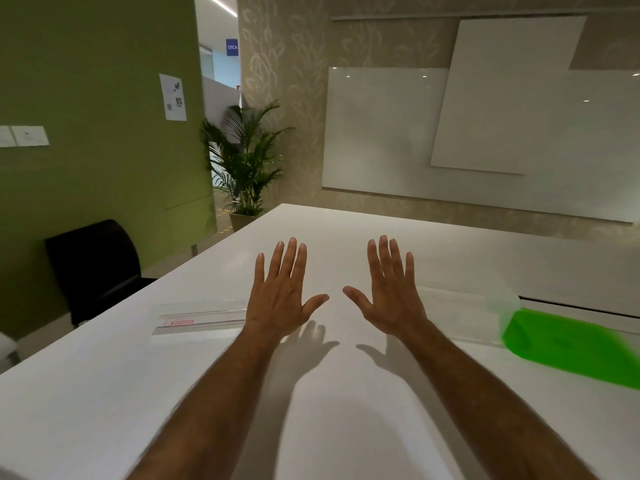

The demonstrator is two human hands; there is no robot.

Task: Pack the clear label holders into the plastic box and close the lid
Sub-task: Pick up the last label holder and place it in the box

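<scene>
Head view: left hand [282, 299] and right hand [391, 296] hover spread, empty; holders [201, 318] at nine o'clock look light, stiff, slippery; best pinched by their long edges.

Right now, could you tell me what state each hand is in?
Left hand: open, fingers spread, holding nothing.
Right hand: open, fingers spread, holding nothing.

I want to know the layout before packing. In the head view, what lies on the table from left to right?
Clear label holders → left hand → right hand → clear plastic box → green lid.
</scene>
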